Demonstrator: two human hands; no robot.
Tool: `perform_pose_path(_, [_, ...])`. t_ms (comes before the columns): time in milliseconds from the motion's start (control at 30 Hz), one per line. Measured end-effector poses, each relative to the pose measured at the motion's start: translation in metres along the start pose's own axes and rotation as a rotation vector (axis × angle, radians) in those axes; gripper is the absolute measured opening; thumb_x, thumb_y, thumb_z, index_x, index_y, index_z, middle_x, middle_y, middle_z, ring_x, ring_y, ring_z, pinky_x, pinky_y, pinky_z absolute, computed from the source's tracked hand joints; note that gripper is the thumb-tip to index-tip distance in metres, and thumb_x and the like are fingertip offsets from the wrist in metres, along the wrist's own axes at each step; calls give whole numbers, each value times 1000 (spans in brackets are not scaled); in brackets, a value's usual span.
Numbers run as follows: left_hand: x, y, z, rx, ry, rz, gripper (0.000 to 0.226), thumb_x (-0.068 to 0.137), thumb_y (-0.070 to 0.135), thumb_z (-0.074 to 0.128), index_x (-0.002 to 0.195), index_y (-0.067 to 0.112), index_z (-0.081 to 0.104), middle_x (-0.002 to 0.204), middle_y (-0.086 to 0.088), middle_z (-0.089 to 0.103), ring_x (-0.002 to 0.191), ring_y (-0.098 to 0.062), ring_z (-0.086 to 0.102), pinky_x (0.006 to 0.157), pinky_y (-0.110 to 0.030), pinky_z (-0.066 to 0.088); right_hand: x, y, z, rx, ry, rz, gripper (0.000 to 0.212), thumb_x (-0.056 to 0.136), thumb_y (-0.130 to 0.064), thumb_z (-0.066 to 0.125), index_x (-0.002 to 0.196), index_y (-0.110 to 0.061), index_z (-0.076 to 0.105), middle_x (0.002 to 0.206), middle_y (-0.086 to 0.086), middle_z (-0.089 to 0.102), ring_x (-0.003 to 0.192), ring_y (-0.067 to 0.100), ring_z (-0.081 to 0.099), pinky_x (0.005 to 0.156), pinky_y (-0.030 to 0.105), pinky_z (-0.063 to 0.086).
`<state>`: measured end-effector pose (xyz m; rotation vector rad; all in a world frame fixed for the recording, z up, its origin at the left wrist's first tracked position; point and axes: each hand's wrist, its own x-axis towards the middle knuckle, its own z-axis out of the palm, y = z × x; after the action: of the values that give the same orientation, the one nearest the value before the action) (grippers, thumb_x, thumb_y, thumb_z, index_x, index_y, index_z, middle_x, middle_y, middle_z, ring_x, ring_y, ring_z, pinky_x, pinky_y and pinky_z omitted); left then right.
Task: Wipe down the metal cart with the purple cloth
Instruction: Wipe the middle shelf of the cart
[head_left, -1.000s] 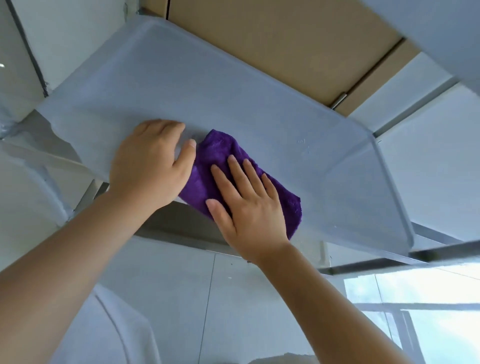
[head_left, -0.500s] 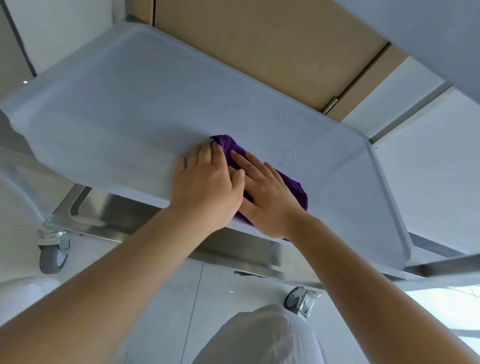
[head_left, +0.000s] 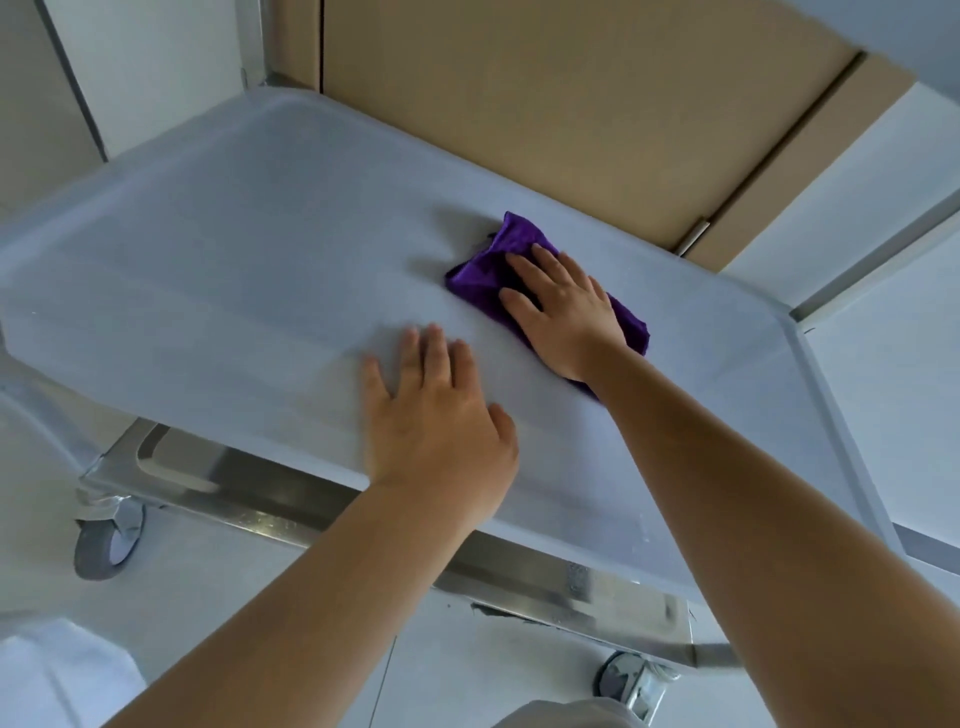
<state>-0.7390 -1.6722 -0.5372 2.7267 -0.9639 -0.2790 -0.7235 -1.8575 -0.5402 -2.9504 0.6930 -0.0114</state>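
The metal cart's top shelf (head_left: 218, 270) is a pale, matte tray with a raised rim that fills the middle of the head view. A crumpled purple cloth (head_left: 483, 280) lies on it toward the far right. My right hand (head_left: 563, 312) lies flat on the cloth with straight, spread fingers pressing it down. My left hand (head_left: 436, 410) rests flat on the bare shelf near its front edge, a little left of the cloth, fingers straight and apart from it. Part of the cloth is hidden under my right palm.
Below the shelf runs the cart's shiny lower steel frame (head_left: 291, 514), with grey caster wheels at the left (head_left: 104, 540) and right (head_left: 631, 680). A tan cardboard panel (head_left: 545, 104) stands behind the cart. White tiled floor lies around it.
My right hand has slid the cloth farther away and to the right across the shelf. My left hand came off the cloth and now lies flat on the bare shelf.
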Motion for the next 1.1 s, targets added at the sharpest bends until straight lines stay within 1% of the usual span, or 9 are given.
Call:
perform_pose_path(133, [0, 13, 3, 10, -23, -50, 68, 96, 41, 21, 148, 6, -4, 156, -13, -11, 143, -26, -13, 112, -53, -4, 22, 10, -2, 2, 33, 92, 53, 97, -53, 26, 147, -36, 22, 158, -5, 12, 145, 18, 5, 117, 39, 5])
perform_pose_path(300, [-2, 10, 5, 31, 37, -42, 70, 94, 45, 23, 148, 7, 0, 157, -10, -5, 144, -24, -8, 113, -52, -1, 47, 29, -3, -2, 64, 174, 54, 96, -51, 25, 147, -33, 25, 158, -2, 15, 144, 21, 9, 115, 43, 10])
perform_pose_path(500, [-2, 12, 4, 47, 50, -52, 72, 93, 46, 22, 148, 8, -2, 157, -7, -6, 143, -23, -7, 113, -50, -1, 76, 53, -3, 35, 143, 468, 55, 92, -49, 25, 141, -27, 35, 152, 5, 25, 140, 30, 15, 112, 49, 13])
perform_pose_path(567, [-1, 13, 4, 44, 57, -49, 71, 92, 46, 22, 148, 9, -2, 157, -6, -5, 143, -23, -7, 113, -50, -1, 81, 57, -4, 57, 143, 569, 57, 92, -49, 24, 143, -25, 31, 154, 7, 21, 141, 33, 13, 113, 52, 10])
perform_pose_path(633, [0, 13, 5, 49, 59, -45, 71, 92, 46, 23, 148, 10, -1, 157, -6, -4, 143, -23, -6, 113, -50, 0, 82, 57, -5, 54, 100, 625, 59, 93, -49, 20, 147, -25, 23, 158, 7, 11, 143, 35, 5, 113, 55, 3])
perform_pose_path(767, [2, 13, 7, 57, 69, -36, 70, 92, 46, 24, 148, 11, 3, 157, -7, 0, 143, -25, -2, 112, -53, 3, 59, 51, -6, 8, 13, 528, 58, 96, -51, 15, 150, -30, 13, 159, 4, 1, 145, 33, -4, 113, 55, 0])
perform_pose_path(900, [3, 13, 8, 7, 93, -21, 68, 94, 51, 19, 149, 14, 7, 157, -8, 5, 143, -27, 1, 111, -54, 4, 17, 39, -4, -6, -26, 390, 57, 97, -52, 16, 150, -33, 11, 160, 1, -1, 146, 27, -5, 114, 52, 1])
perform_pose_path(1000, [2, 13, 9, -25, 78, -8, 67, 94, 55, 12, 149, 18, 4, 157, -10, 6, 143, -30, 2, 111, -55, 3, -19, 23, -2, -35, -39, 318, 56, 97, -52, 16, 150, -35, 9, 159, 1, -3, 146, 27, -5, 113, 51, 2])
perform_pose_path(1100, [3, 12, 11, -42, 75, 1, 67, 94, 56, 11, 149, 20, 6, 156, -11, 9, 143, -31, 4, 110, -56, 3, -57, 2, 0, -80, -80, 206, 55, 98, -51, 16, 150, -37, 6, 159, -1, -6, 145, 27, -8, 114, 50, 1])
